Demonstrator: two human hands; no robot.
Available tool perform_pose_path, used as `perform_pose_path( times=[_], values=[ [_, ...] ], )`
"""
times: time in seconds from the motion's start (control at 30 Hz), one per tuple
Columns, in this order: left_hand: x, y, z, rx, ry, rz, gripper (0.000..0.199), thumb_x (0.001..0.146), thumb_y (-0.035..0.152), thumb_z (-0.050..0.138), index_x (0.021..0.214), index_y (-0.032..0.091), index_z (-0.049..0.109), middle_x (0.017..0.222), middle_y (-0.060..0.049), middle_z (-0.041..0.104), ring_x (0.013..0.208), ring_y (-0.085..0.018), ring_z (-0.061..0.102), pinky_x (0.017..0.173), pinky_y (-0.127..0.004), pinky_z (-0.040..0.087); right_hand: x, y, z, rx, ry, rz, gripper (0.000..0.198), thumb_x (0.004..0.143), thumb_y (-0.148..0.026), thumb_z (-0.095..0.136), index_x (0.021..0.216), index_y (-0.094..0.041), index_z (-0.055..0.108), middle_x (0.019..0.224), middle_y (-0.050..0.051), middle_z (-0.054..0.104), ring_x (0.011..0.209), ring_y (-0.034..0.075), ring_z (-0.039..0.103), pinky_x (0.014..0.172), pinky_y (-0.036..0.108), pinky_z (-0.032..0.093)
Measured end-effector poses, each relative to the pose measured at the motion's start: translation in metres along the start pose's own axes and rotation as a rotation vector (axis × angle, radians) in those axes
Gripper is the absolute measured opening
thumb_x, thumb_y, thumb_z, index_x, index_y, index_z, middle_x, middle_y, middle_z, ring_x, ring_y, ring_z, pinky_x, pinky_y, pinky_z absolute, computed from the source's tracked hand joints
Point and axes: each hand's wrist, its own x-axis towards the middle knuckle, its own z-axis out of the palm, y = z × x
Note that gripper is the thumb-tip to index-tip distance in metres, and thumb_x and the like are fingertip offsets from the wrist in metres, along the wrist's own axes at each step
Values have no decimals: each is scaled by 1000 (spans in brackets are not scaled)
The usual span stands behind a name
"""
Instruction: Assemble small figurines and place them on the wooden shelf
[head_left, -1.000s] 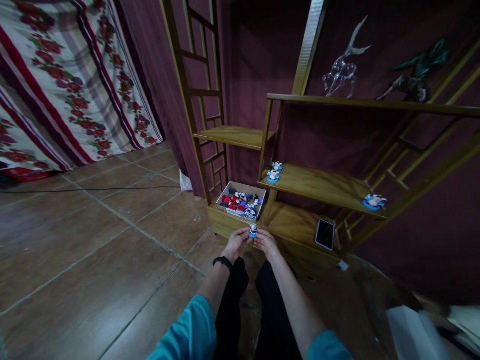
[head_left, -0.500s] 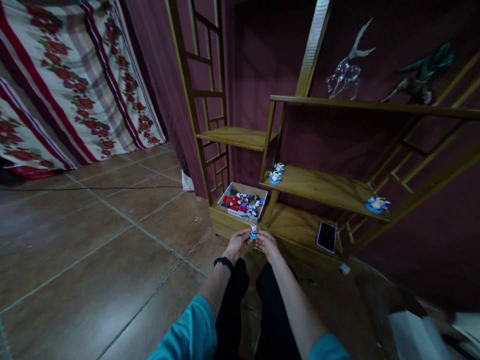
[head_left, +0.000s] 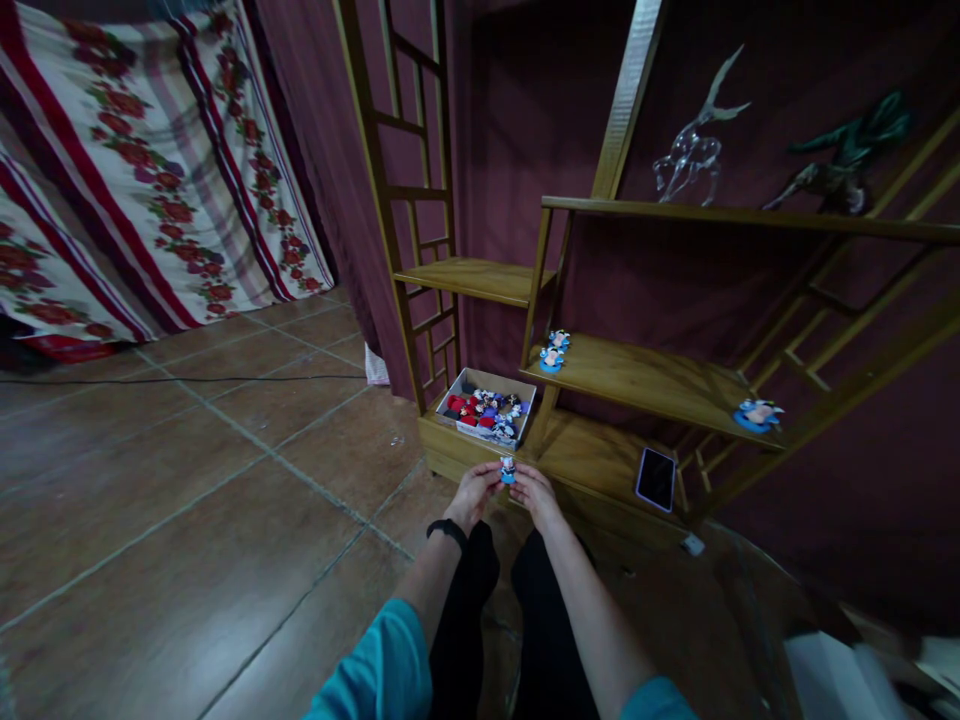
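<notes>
We hold a small toy figure on a blue round base (head_left: 508,469) between our left hand (head_left: 472,493) and right hand (head_left: 534,492), both grips pinched on it from either side to steady it. It sits low, just near of the wooden shelf unit (head_left: 600,455), where a white cardboard box of similar figures (head_left: 487,407) lies within reach beyond it.

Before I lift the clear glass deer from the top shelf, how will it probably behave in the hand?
The glass deer looks fragile: its legs and long antlers are thin, so they may snap if gripped. It stands tall on narrow feet near the edge of the top shelf, so a push would probably tip it. Its smooth, shiny surface may be slippery.
</notes>
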Motion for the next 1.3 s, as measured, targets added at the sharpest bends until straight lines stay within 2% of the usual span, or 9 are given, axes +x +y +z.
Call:
perform_pose_path(
  times=[0.4,0.63,0.77,0.83,1.0,1.13,1.3],
  values=[
    [0,-5,4,18,3,26,17,62,10,72,79,12,67,72,-6,67,60,-11,60,59,-21,47,1,1,-2,-18,7,-6,34,57,-27,70,90,-21,65,70,0,68,60,12,61,58,23,48],
    [0,-5,4,40,17,18,29,61,9,72,89,15,68,76,-6,67,64,-12,61,61,-22,47,1,1,-2,-28,-21,-68,38,53,-23,70,91,-22,65,80,-1,68,66,12,62,61,23,48],
    [-1,-3,3,25,36,21,38,60,5,71,96,16,67,73,-4,67,62,-11,60,62,-22,47,2,0,-2,-18,0,-88,50,52,-21,70,102,-25,62,82,-1,68,68,13,62,61,23,48],
    [-2,-2,3,21,24,23,35,60,4,71,93,15,67,76,-6,68,64,-11,61,63,-22,47,1,-1,-2,-12,9,-90,54,52,-21,71,105,-25,61,84,-1,68,70,14,63,61,23,48],
    [-3,1,5,20,33,8,26,60,7,72,85,13,68,77,-8,69,67,-13,63,66,-24,49,-2,-4,-2,-15,-35,-86,41,54,-21,71,95,-21,65,95,4,69,78,16,64,65,25,49],
    [-3,3,5,19,60,-51,17,66,13,70,82,13,66,72,-7,68,63,-13,63,63,-24,50,-5,-6,-3,4,-85,-101,38,55,-20,72,92,-21,66,94,3,69,81,16,64,69,25,50],
    [-3,4,4,17,13,-90,16,66,13,70,82,11,65,70,-7,68,62,-13,63,63,-25,51,-7,-8,-4,25,-114,-90,34,56,-19,72,90,-21,66,90,2,69,81,16,64,73,27,50]
  ],
)
